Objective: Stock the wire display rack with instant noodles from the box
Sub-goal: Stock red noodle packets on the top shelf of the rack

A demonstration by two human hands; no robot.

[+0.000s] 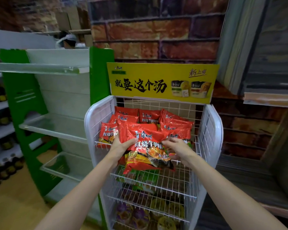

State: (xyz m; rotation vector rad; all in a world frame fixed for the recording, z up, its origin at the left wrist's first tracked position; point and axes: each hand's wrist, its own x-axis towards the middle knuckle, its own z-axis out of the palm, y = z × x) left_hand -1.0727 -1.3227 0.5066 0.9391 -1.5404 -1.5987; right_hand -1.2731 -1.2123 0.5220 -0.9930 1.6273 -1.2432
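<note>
Both hands — left hand [121, 145], right hand [178, 149] — clasp a red noodle pack [145, 146] over the top wire basket [199, 141]; next, slide it toward twelve o'clock.

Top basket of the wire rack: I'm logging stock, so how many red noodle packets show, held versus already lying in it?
Red noodle packet gripped by the left hand and right hand: 1
Red packets lying in the top basket: 7
Total: 8 visible; any buried underneath cannot be counted.
</note>
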